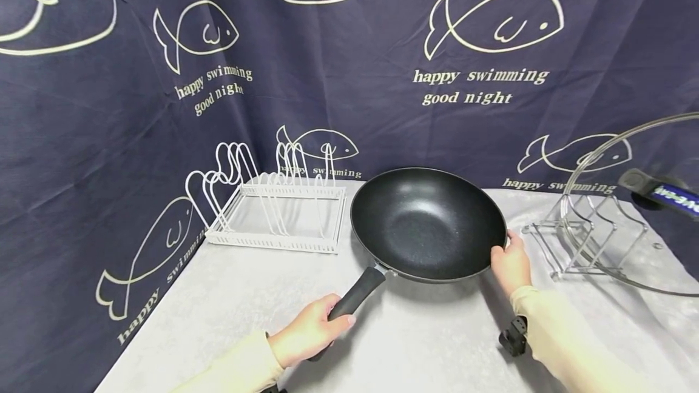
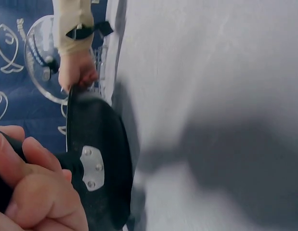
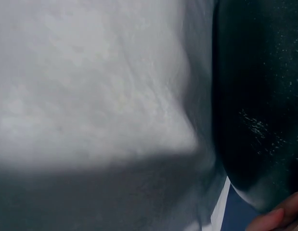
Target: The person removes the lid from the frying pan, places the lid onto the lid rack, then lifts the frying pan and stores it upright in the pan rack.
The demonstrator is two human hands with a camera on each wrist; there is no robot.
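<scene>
A black wok [image 1: 426,223] with a long black handle [image 1: 357,291] is held between both hands over the pale table, its dark inside facing up. Fingers of the left hand [image 1: 311,329] wrap round the handle. At the wok's right rim the right hand [image 1: 512,262] pinches the edge, thumb on the near side. In the left wrist view, a riveted metal bracket [image 2: 93,168] joins the handle to the wok's outer wall, and the right hand [image 2: 77,70] shows at the far rim. The right wrist view catches the wok's dark underside [image 3: 259,96] and a few fingertips [image 3: 271,220].
On the left stands a white wire rack [image 1: 275,241] with upright loops. A metal wire rack [image 1: 590,235] on the right holds a glass lid [image 1: 628,223] with a black knob. Behind the table [image 1: 415,344] hangs a dark blue curtain [image 1: 349,65] printed with fish.
</scene>
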